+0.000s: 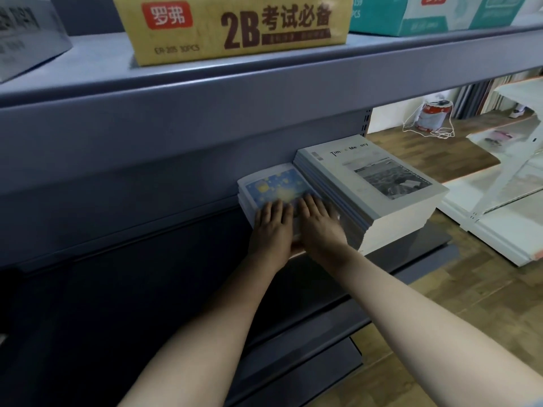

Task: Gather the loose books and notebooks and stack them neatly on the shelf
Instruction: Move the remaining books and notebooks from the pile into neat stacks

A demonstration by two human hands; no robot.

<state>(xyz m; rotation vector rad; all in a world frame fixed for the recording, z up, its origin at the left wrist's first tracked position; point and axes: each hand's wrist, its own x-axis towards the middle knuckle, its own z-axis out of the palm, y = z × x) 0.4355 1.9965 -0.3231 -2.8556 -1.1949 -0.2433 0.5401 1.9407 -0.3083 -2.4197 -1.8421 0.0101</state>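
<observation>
A short stack of notebooks with a blue starry cover lies on the dark grey lower shelf. My left hand and my right hand both rest flat on its near end, fingers spread over the cover and thumbs at the near edge. Right beside it, touching, stands a taller stack of grey notebooks whose top cover bears a black-and-white photo. The near part of the blue stack is hidden under my hands.
The upper shelf overhangs closely and carries a yellow 2B carton, a grey box and a teal box. To the right are wooden floor, a red-and-white can with white cord, and white shelf panels.
</observation>
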